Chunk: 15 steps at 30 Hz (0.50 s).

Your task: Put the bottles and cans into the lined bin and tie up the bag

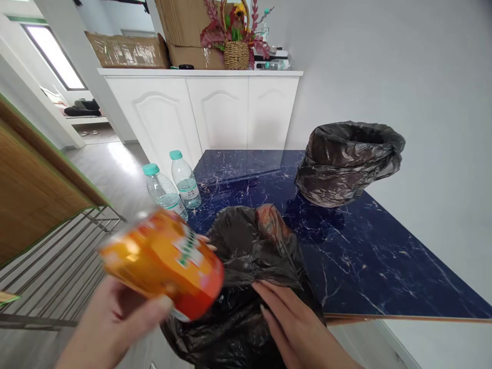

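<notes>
My left hand is closed round an orange and red drink can, tilted and blurred on its left side. The can is above the left part of a black plastic bag at the table's near edge. My right hand grips the bag's near edge with its fingers close together; the thumb is hidden. Something orange-red shows at the bag's far right side, its kind unclear.
On the dark blue marbled table stands another black bag, open at the top. Two water bottles with teal caps stand at the left edge. A wire rack is on the left, a white cabinet behind.
</notes>
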{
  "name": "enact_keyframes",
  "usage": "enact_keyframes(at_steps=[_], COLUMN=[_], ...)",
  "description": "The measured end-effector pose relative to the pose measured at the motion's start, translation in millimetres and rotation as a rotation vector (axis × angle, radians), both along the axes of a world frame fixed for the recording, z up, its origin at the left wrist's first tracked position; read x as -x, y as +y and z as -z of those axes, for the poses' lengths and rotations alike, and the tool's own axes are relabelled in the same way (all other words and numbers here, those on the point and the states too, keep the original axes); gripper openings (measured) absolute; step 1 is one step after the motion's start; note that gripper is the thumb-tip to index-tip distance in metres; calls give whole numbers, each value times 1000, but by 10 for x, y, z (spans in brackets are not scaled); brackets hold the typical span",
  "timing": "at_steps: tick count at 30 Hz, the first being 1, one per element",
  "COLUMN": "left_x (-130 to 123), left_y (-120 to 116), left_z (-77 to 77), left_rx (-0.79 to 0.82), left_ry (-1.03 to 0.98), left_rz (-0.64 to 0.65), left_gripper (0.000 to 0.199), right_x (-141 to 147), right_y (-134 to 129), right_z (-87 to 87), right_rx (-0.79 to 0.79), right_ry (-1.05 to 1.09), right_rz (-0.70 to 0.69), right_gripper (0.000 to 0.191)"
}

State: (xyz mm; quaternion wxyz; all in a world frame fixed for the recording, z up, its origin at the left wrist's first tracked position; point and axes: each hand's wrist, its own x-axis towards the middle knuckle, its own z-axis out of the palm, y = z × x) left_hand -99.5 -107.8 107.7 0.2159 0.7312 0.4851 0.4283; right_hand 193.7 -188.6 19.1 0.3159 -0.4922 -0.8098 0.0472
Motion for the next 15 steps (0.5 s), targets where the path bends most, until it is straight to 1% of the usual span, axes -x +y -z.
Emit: enact_keyframes(at_steps=[2, 3, 4, 5, 6, 7, 9, 12, 13, 15], left_x=[108, 130, 142, 151, 165, 188, 258, 375, 404, 444], left_y=[112, 180, 253, 329, 406, 483, 630, 812, 858, 928], left_z=[-107, -148, -166, -153, -104, -22, 208, 551, 632, 737], left_rx=[67, 83, 84, 83, 83, 83, 102, 134, 138, 128], left_ry=[-174, -224, -248, -261, -277, -297, -324, -308, -297, -278], left_rz=[-180, -237, -273, -281, -275, -265, -260, -296, -308, -330], left_gripper=[34, 38, 45, 52, 59, 64, 66, 70, 72, 74], right_x=[76, 90, 88, 71, 40, -3, -113, -294, -348, -434], right_y=[147, 211, 269, 325, 382, 442, 580, 797, 851, 904], right_z=[150, 207, 248, 273, 283, 282, 255, 208, 203, 220], right_rx=[-36, -48, -52, -55, -62, -69, -84, -100, -107, -132], right_ry=[-29, -26, -20, -14, -11, -9, -6, 0, -1, -9], right_rz=[104, 151, 184, 210, 233, 249, 277, 307, 304, 288], right_gripper=[49, 44, 38, 34, 35, 36, 36, 34, 38, 46])
